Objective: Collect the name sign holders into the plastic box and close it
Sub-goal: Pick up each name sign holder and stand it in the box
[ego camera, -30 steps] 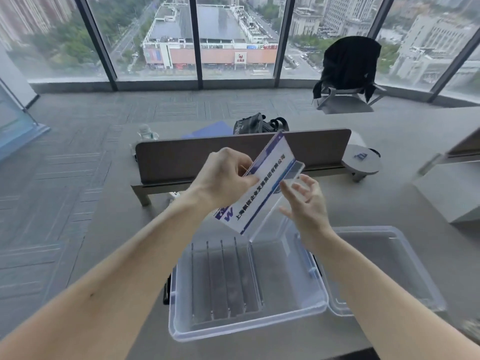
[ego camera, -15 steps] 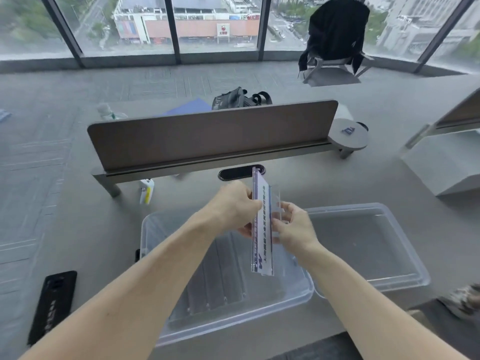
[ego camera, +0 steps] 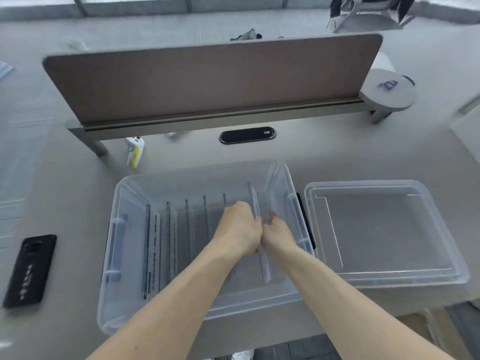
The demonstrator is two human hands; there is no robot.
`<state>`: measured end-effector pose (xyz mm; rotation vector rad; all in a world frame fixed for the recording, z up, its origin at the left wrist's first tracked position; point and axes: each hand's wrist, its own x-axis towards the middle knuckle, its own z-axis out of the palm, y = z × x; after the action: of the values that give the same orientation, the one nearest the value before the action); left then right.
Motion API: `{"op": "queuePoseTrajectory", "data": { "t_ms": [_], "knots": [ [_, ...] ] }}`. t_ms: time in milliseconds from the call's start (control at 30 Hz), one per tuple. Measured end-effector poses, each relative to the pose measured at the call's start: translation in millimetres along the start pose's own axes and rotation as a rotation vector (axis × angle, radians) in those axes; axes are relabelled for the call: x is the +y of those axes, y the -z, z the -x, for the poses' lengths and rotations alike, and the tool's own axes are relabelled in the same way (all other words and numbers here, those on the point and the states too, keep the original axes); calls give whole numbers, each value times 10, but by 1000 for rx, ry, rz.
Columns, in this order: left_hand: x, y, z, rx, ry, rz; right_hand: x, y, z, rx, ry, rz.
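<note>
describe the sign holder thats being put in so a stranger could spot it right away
Find the clear plastic box on the desk. Inside stands a row of sign holders on edge; the one meant, the sign holder, is the rightmost. Unlike the others, it is pinched between both hands.

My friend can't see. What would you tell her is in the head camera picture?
Two bare hands, left hand and right hand, lower a name sign holder on edge into a clear plastic box beside other upright holders. The box's lid lies to the right, a black phone to the left.

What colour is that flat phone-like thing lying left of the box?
Black, with small white markings; the head view shows the phone-like thing plainly.
</note>
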<state>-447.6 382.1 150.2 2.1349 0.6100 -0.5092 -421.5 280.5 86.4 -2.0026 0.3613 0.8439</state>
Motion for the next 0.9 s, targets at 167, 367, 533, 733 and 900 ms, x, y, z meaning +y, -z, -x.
{"op": "queuePoseTrajectory", "data": {
  "t_ms": [167,367,533,733,900],
  "knots": [
    [-64,-203,-144,-2,48,-104,184,-158,-214,-62,-100,-107],
    [-76,-302,-261,-56,70,-236,370,-260,-473,-126,-211,-193],
    [-133,-345,-339,-32,102,-275,446,-334,-564,-167,-174,-159],
    [-167,-355,-383,-4,118,-336,472,-373,-653,-239,-157,-86],
    [-198,-313,-404,-2,116,-333,466,-455,-647,-189,-148,-76]
  ]
}}
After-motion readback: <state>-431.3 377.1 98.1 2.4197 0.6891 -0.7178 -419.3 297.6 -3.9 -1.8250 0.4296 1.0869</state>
